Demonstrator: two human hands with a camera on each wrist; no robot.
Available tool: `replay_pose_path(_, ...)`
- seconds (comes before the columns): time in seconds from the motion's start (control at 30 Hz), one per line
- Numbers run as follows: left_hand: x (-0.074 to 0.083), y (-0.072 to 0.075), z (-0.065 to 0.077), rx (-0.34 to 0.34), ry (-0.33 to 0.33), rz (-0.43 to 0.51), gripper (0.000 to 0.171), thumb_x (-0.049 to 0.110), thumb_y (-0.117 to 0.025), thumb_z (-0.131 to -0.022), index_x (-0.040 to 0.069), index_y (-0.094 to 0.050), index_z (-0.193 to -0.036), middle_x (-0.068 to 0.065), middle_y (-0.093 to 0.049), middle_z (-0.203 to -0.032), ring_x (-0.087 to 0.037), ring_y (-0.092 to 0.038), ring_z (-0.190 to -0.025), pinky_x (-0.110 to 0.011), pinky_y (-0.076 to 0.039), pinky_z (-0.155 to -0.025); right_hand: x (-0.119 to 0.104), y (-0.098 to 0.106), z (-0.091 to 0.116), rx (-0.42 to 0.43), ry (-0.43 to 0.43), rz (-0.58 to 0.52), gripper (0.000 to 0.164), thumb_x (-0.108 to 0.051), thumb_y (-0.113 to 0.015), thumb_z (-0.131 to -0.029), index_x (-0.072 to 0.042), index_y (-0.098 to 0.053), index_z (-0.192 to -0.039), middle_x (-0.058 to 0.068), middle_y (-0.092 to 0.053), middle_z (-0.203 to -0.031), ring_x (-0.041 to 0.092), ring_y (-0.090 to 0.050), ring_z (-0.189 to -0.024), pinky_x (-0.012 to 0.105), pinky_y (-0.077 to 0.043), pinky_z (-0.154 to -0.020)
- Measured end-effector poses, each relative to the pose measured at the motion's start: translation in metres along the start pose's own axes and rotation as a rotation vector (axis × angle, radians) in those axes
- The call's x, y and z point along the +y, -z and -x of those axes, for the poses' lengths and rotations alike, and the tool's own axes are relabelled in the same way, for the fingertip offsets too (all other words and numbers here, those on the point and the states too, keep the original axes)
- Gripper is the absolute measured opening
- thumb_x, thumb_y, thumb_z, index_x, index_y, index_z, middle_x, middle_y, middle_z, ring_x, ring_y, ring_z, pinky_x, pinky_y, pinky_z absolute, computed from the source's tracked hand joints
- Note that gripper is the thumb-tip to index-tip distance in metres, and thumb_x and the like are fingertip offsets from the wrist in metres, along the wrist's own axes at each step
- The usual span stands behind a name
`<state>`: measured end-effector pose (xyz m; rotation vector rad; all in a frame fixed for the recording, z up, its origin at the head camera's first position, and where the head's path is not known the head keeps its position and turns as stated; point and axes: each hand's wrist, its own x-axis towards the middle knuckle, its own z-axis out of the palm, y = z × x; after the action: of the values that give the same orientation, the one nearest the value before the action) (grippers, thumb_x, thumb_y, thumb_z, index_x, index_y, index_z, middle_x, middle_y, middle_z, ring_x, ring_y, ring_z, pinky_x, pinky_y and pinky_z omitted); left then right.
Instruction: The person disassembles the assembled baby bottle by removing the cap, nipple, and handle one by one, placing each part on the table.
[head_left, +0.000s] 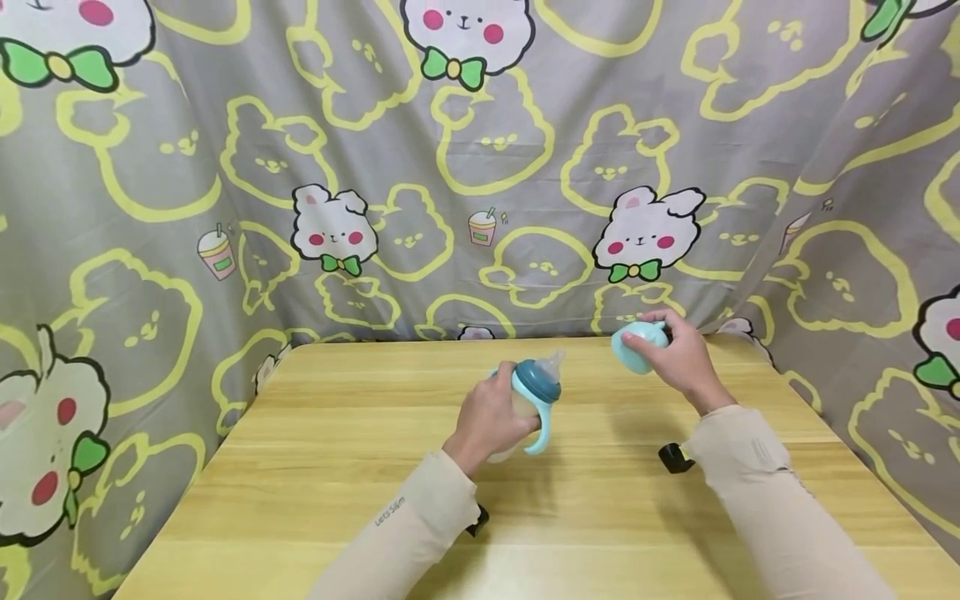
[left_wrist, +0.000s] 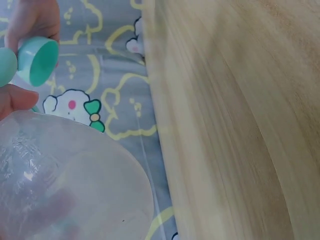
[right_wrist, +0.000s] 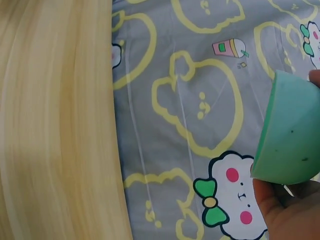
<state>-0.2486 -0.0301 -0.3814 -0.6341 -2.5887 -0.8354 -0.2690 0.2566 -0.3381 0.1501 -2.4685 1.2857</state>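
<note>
My left hand [head_left: 491, 417] grips a baby bottle [head_left: 538, 382] with a dark blue collar, a clear nipple and light blue side handles. The bottle leans to the right above the table. Its translucent base [left_wrist: 85, 175] fills the lower left of the left wrist view. Off to the right, my right hand [head_left: 684, 358] holds a light blue dome-shaped cap [head_left: 637, 346] between thumb and fingers, apart from the bottle. In the right wrist view the cap [right_wrist: 290, 132] shows its rounded side, with fingers below it.
The wooden table [head_left: 300, 467] spreads beneath both hands. A grey curtain [head_left: 525, 167] printed with rabbits and yellow outlines hangs behind its back edge and along both sides. Black wrist pieces [head_left: 675, 457] show under the sleeves.
</note>
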Motion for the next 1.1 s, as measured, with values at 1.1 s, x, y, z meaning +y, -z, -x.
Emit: replay_pose_path(1.1,-0.003,0.003,0.002,-0.001,-0.01,-0.012,0.072,0.032,-0.083,-0.067,0.004,-0.051,-0.125,-0.009,-0.066,-0.094,-0.021,-0.061,-0.068,-0.029,-0.048,-0.056,0.057,0.022,0.011,0.026,-0.128,0.169,0.065,-0.05,-0.063,-0.089,0.0,-0.048,-0.129,0.031,-0.05,-0.122,0.043,-0.051,-0.102,0.042,-0.044,-0.072)
